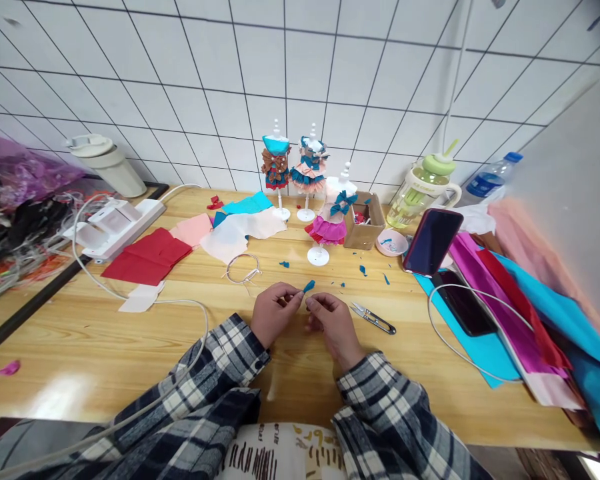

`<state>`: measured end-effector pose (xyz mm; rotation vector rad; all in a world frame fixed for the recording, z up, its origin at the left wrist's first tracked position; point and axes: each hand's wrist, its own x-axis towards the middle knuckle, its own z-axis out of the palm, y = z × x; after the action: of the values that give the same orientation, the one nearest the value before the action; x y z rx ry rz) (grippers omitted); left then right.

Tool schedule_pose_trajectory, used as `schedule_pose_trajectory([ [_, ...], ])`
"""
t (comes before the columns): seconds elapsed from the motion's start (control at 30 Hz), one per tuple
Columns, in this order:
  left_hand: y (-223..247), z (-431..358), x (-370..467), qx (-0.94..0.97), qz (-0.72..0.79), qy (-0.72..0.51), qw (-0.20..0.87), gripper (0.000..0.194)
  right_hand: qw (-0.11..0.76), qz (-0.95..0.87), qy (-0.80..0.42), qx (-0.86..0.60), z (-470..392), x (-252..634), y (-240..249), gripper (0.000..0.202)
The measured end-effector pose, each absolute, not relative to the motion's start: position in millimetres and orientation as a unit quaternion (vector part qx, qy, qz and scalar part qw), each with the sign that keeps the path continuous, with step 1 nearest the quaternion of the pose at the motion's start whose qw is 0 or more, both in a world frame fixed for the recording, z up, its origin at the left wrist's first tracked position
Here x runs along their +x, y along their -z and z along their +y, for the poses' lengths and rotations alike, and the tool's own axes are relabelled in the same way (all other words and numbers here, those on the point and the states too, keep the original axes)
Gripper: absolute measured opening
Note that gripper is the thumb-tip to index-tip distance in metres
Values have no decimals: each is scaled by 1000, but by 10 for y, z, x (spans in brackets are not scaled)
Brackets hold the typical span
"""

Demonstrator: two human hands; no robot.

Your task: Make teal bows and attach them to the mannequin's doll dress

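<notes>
Between thumb and finger, my left hand (276, 312) pinches a small piece of teal crepe paper (309, 286), which sticks up past the fingertips. Close beside it, my right hand (334, 327) has its thumb and forefinger pressed together; whether anything is between them is too small to make out. Thread snips (373, 318) lie on the table just right of my right hand. Ahead stand three small mannequins in paper dresses: a brown and blue one (275, 167), a blue and peach one (308, 170), and a pink one with a teal bow (330, 227).
Red paper (147, 261), a power strip (115, 227) and a wire loop (243, 268) lie left. A cardboard box (364, 230), a pink bowl (391, 242), a propped phone (433, 240), a flat phone (464, 303) and a pitcher (420, 190) are right. A white cable (200, 303) crosses my left sleeve.
</notes>
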<state>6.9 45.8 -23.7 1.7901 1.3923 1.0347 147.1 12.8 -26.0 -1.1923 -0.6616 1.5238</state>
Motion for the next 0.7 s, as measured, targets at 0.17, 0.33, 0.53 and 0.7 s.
schedule_pose_trajectory([
  [0.17,240,448,99,686,513,-405,318,13,533,-295,-612,-505,135,1437,280,27],
  [0.33,207,435,100,691,500,-414,317,14,540,-289,-601,-514,143,1423,297,27],
  [0.53,184,454,73,726,454,-418,304,14,532,-282,-613,-511,148,1443,290,28],
  [0.7,197,533,-19,782,394,-393,281,12,515,-279,-634,-504,136,1473,263,28],
])
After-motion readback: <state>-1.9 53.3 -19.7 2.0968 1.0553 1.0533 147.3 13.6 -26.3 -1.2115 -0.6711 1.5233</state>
